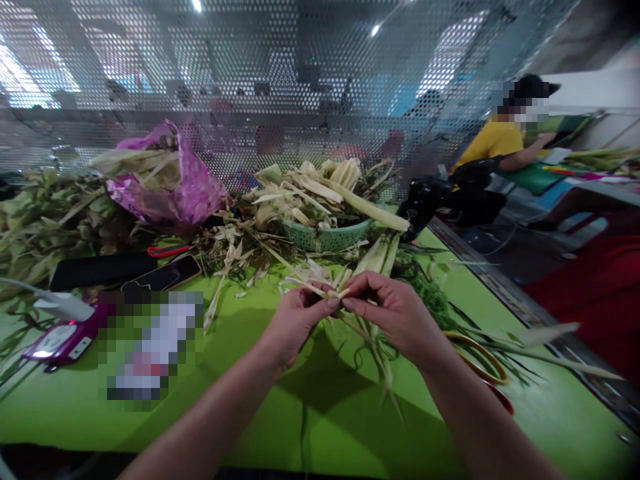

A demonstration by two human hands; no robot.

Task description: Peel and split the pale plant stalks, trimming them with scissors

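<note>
Two pinches, one set of pale husk strips [339,294]

On my feed, the left hand [294,323] grips the strips between thumb and fingers, and the right hand [400,315] pinches them just beside it, the thumb tips close together. They are held above the lime-green bench [230,413], near its middle, with long ends [383,363] trailing below. The crossing is small and partly covered by fingers, so I can't fairly say whether it is knotted or only folded.

Beyond the hands I see a green basket [327,239] heaped with dry husks [323,190], and left of it a pink plastic bag [197,190] with leaves inside. On the bench's left side lie a phone [173,273], a red-handled tool [170,251] and a purple power strip [75,343]. A yellow loop [503,371] lies beside the right forearm; farther off is a person in a yellow shirt [493,141].
</note>
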